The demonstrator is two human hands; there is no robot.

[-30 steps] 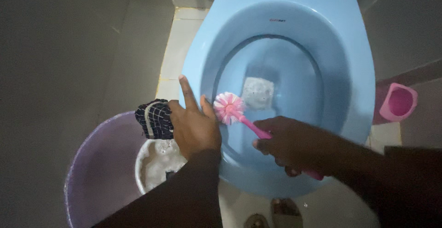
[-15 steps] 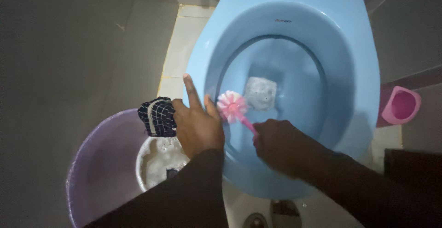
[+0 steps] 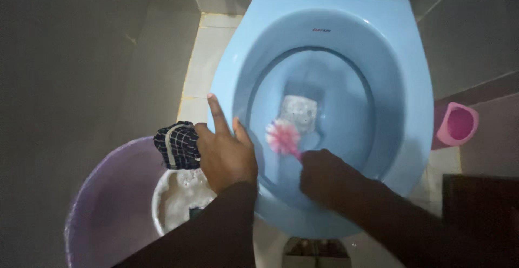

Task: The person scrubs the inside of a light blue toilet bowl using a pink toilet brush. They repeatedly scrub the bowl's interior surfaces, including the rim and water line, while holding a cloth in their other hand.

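Left hand: your left hand (image 3: pixel 226 154) pinches a dark checked cloth (image 3: pixel 175 144) by the light blue toilet bowl's (image 3: pixel 227 78) near-left rim, forefinger stretched out.
Right hand: your right hand (image 3: pixel 324 175) is closed round the pink handle of a pink-and-white bristled toilet brush (image 3: pixel 283 137).
Brush head: low inside the bowl, just before the foamy water (image 3: pixel 298 114).
Progress: scrubbing looks mid-way; suds not yet flushed.
Nearby: purple plastic bucket (image 3: pixel 102 203) holding soapy water; pink brush holder (image 3: pixel 457 124) far right.
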